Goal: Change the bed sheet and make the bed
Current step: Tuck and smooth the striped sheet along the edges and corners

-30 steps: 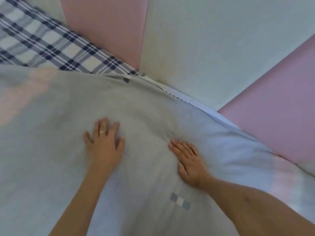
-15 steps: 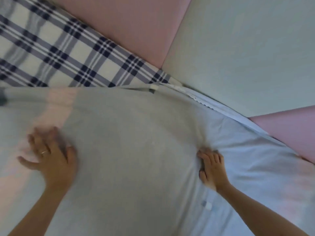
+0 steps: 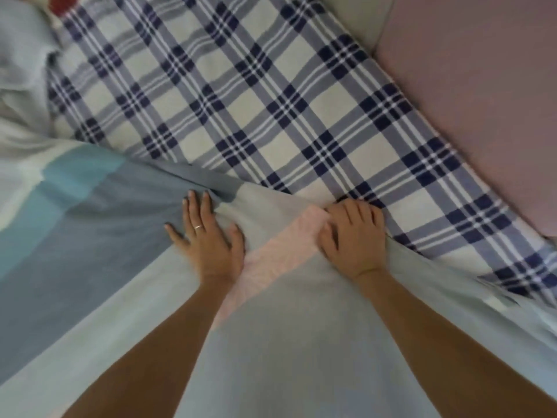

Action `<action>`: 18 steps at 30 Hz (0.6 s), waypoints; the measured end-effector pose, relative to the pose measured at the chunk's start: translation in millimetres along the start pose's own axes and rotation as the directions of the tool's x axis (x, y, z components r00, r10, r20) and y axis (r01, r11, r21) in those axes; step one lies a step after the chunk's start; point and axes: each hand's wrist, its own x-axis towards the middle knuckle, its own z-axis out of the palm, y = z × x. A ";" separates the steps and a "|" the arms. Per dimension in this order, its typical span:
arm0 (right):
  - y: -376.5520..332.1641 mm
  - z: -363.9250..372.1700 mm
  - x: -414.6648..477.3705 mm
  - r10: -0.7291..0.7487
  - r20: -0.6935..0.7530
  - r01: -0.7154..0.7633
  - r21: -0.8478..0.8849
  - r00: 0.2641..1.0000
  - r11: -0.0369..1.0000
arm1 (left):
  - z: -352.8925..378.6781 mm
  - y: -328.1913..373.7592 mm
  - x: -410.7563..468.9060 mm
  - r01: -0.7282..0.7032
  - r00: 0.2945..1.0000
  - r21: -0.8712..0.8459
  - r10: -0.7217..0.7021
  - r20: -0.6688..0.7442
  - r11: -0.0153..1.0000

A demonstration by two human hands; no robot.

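Below the pink padded wall (image 3: 482, 101) the plaid sheet (image 3: 241, 101) lies spread out, and you look to be laying the pale cover (image 3: 286, 342) over it, left hand (image 3: 208, 239) flat on it, right hand (image 3: 352, 239) curled round its edge, which next needs pulling straight.

My left hand (image 3: 208, 239) lies flat, palm down, fingers (image 3: 193, 206) straight and spread, little finger splayed left, thumb out right. There's a ring (image 3: 198, 227) on the ring finger. My right hand (image 3: 354, 239) is close beside it, not touching, knuckles up. Its fingers curl over at the far end and the tips are out of sight, so I can't tell whether they pinch anything. Its thumb points toward the left hand. Both wrists are straight. My left forearm (image 3: 168, 336) comes up from lower left and my right forearm (image 3: 437, 327) from lower right, both bare, converging toward the hands.
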 end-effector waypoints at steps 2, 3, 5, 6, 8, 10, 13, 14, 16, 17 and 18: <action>1.6 -1.9 -2.9 0.011 0.034 -0.009 -0.058 0.999 0.998 | -1.9 -0.9 -4.4 -0.019 1.000 -0.003 0.019 0.010 1.000; -0.5 -2.0 0.7 0.009 0.036 -0.006 -0.083 0.999 0.997 | -2.0 -2.3 -2.0 -0.034 0.999 0.001 0.034 0.003 0.999; -3.2 -2.3 4.3 0.006 0.054 0.000 -0.108 0.999 0.994 | -4.5 -2.8 0.4 -0.032 0.999 -0.009 0.032 0.024 0.999; -3.1 -2.4 2.7 0.007 0.060 -0.001 -0.115 0.998 0.993 | -4.9 -3.4 -0.5 -0.042 0.999 -0.013 0.042 0.030 0.999; -2.7 -1.9 3.8 0.017 0.084 -0.006 -0.131 0.996 0.991 | -4.5 -5.3 0.1 -0.058 0.997 -0.014 0.058 0.046 0.998; -3.6 -2.2 4.3 0.025 0.105 -0.010 -0.137 0.994 0.991 | -4.3 -6.4 -0.2 -0.058 0.996 -0.022 0.060 0.068 0.998; -5.6 -1.7 6.8 0.035 0.086 -0.022 -0.147 0.996 0.989 | -5.9 -6.9 1.9 -0.063 0.994 -0.038 0.066 0.083 0.997; -6.7 -1.7 7.2 0.043 0.074 -0.032 -0.140 0.996 0.990 | -5.6 -7.6 2.2 -0.066 0.995 -0.043 0.069 0.075 0.997; -5.6 -0.7 6.9 0.039 0.070 -0.030 -0.127 0.997 0.991 | -4.8 -8.7 3.9 -0.072 0.996 -0.051 0.075 0.054 0.996; -5.8 -1.4 7.2 0.040 0.082 -0.030 -0.127 0.996 0.992 | -4.9 -7.8 3.5 -0.077 0.996 -0.053 0.079 0.047 0.996; -7.0 -2.7 7.5 0.050 0.100 -0.036 -0.135 0.994 0.990 | -5.9 -6.8 2.4 -0.081 0.995 -0.056 0.084 0.056 0.995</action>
